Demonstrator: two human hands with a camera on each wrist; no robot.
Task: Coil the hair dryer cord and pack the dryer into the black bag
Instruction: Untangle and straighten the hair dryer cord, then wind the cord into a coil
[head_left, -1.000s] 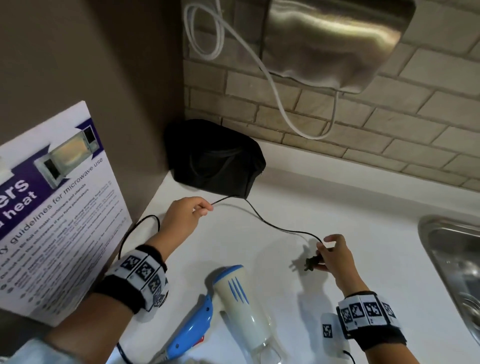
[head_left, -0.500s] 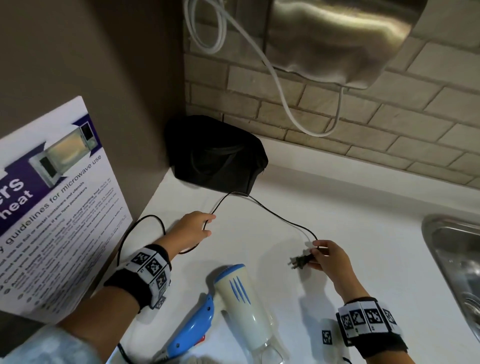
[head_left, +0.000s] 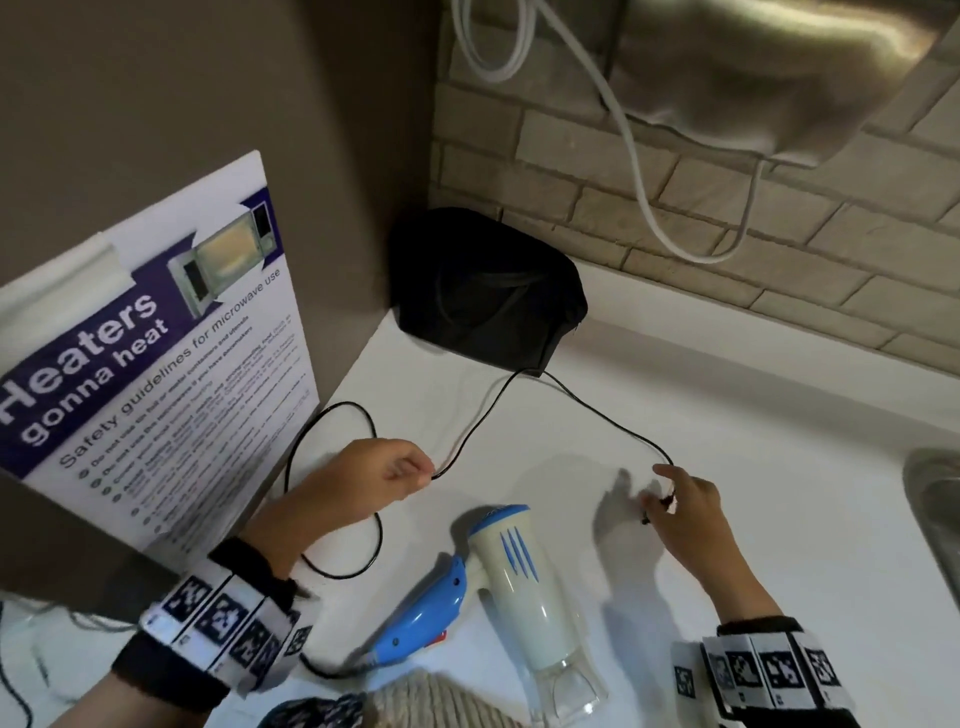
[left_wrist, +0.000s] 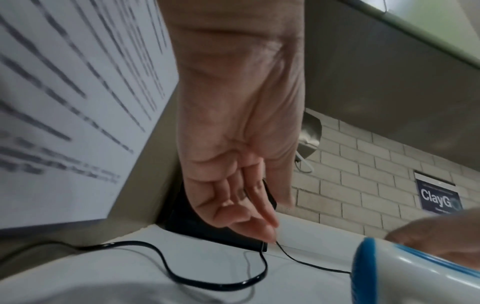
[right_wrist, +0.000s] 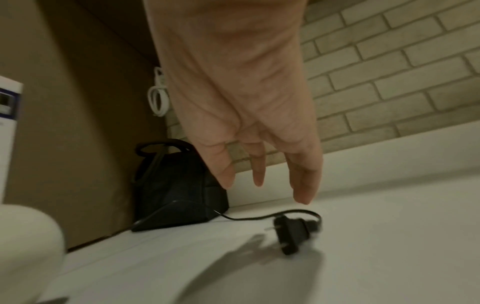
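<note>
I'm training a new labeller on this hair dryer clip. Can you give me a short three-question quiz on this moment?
1. True or false: the right hand grips the plug.
2. What does the left hand pinch?
A. cord
B. hair dryer
C. black bag
3. Where is the dryer: in the bag or on the counter?

Key: 1 false, fingers straight above it; 2 A; 3 on the counter.
</note>
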